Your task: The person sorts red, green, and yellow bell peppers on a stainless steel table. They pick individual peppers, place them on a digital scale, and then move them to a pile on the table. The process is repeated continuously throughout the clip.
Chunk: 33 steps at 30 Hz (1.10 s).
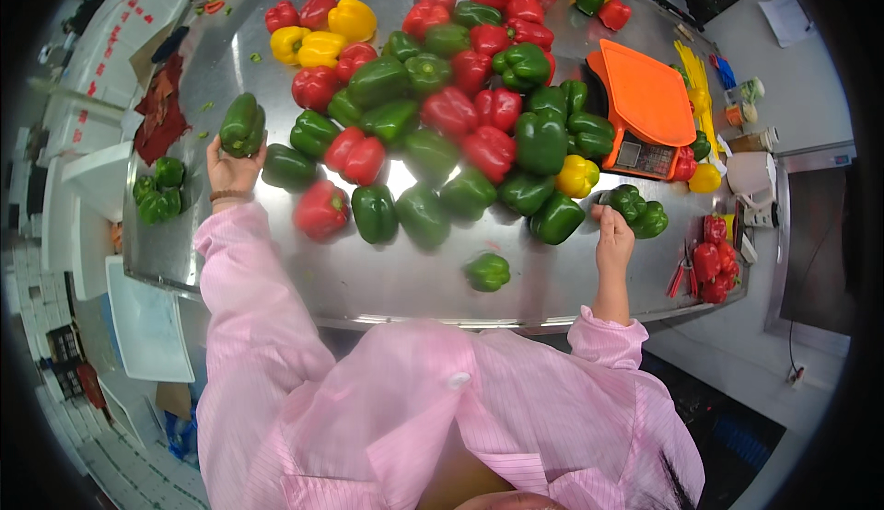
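Observation:
My left hand (233,173) is raised at the left of the metal table (324,296), its fingers around the lower end of a green bell pepper (242,123). Near the right side, my right hand (613,237) has its fingers bent together beside two green bell peppers (639,212). Whether anything is pinched in those fingers is hard to see. Between both hands lies a loose spread of green bell peppers (375,214), red bell peppers (322,210) and yellow bell peppers (577,176). One small green bell pepper (488,272) lies apart, close to the front edge.
An orange-topped weighing scale (646,96) stands at the right. Beyond it are yellow strips (697,82). Grouped red peppers (716,261) sit by red-handled scissors (680,279) at the right corner; grouped green peppers (159,192) sit at the left edge. White bins (148,323) stand left of the table.

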Motion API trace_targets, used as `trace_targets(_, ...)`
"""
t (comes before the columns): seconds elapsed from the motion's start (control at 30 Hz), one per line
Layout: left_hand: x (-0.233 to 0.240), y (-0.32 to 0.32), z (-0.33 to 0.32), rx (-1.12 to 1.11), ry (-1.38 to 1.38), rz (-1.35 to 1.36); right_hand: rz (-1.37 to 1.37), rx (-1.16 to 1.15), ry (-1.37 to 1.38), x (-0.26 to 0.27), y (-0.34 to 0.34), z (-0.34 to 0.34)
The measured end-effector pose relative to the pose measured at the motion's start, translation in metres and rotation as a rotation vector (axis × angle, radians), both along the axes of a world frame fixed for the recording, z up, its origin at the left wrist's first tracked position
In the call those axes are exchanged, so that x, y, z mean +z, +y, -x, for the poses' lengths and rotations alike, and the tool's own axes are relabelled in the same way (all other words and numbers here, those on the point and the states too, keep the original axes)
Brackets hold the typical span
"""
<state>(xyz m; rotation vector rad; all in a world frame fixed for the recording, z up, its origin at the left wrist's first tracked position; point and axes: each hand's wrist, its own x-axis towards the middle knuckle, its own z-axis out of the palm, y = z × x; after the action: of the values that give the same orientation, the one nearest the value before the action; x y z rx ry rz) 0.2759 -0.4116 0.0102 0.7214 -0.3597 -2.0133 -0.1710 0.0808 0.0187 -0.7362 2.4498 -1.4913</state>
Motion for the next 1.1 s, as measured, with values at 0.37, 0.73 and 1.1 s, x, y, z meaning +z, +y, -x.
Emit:
trace_targets(0.37, 0.008, 0.221, 0.195, -0.249, -0.155, 0.381, 0.027, 0.247, 0.085, -0.004, 0.074, 0.073)
trace_targets(0.73, -0.008, 0.299, 0.235, -0.033, -1.137, 0.818, -0.545, 0.625, 0.578, 0.022, -0.028, 0.088)
trace_targets(1.1, -0.012, 0.345, 0.196, -0.074, -1.002, 0.558, -0.644, 0.777, 0.566, 0.026, -0.058, 0.097)
